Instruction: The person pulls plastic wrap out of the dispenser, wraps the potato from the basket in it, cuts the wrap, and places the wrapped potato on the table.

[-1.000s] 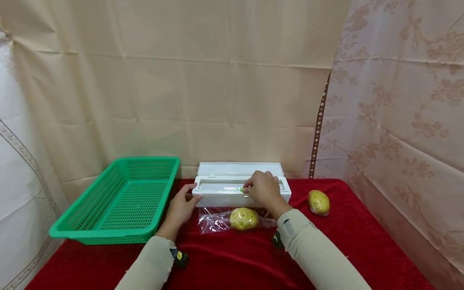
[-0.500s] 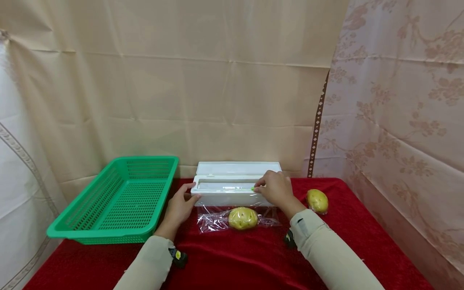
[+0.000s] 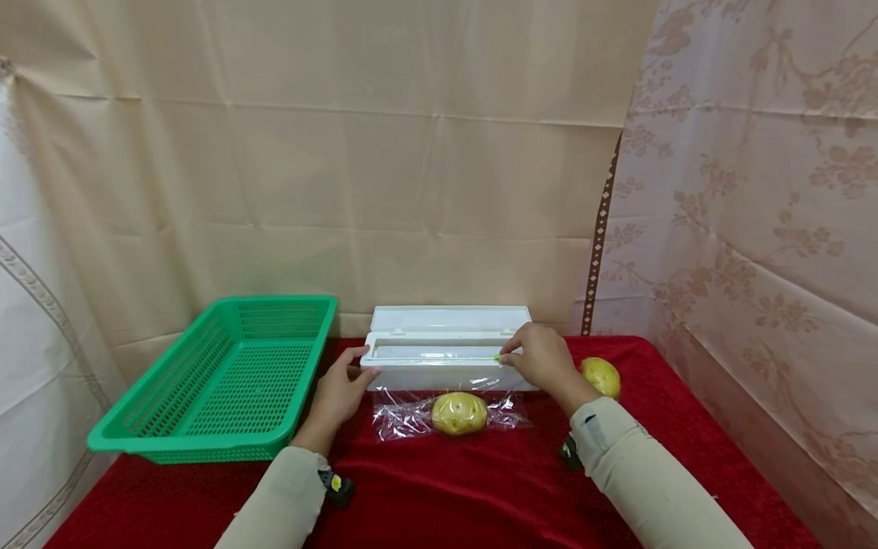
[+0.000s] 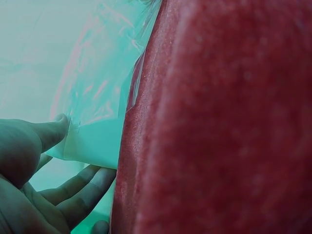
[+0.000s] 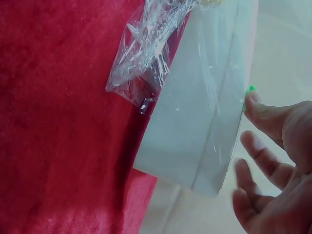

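A white cling film dispenser box [image 3: 425, 378] stands at the back of the table, its lid [image 3: 451, 317] tipped up behind it. My left hand [image 3: 341, 390] holds the box's left end, thumb [image 4: 51, 132] on the front side and fingers around the end. Between thumb and fingertips my right hand [image 3: 546, 364] pinches a small green slide cutter [image 3: 497, 357] on the box's front top rail, toward the right end. Clear cling film [image 3: 400, 421] drapes down the front of the box to a potato [image 3: 459, 414] lying wrapped in it.
A green plastic basket [image 3: 206, 440] stands on the left. Another potato [image 3: 600, 375] lies to the right, partly behind the right hand and wrist. Red cloth [image 3: 439, 496] covers the table, and a beige curtain [image 3: 398, 191] hangs behind.
My right hand has slid the green slide cutter rightward along the rail, from past the middle to near the right end. The left hand stays on the box's left end.
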Demonstrator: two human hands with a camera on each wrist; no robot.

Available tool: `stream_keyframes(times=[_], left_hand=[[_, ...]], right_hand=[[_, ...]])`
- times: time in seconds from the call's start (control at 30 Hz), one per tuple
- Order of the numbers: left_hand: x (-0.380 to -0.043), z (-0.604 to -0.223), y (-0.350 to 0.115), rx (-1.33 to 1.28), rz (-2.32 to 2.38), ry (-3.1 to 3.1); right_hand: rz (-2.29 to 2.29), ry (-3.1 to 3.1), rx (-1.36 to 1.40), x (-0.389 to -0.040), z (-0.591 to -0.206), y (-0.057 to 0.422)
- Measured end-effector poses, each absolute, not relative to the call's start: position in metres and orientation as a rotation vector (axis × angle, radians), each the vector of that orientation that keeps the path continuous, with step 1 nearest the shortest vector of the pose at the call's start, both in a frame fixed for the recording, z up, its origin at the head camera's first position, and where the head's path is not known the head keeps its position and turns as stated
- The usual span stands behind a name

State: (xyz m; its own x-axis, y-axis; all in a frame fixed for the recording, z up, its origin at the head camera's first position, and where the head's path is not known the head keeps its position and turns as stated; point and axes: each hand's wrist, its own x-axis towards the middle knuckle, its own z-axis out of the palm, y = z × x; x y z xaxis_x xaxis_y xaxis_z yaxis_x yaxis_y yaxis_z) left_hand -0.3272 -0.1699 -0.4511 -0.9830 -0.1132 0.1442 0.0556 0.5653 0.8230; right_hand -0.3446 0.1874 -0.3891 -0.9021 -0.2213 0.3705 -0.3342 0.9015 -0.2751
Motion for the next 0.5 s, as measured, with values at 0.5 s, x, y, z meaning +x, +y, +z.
stream_keyframes(times=[0.5], left_hand=[[-0.327,-0.452,-0.172,0.013,-1.360,-2.604]], right_hand=[[0.558,-2.694,0.566,-0.349,-0.387,0.200]])
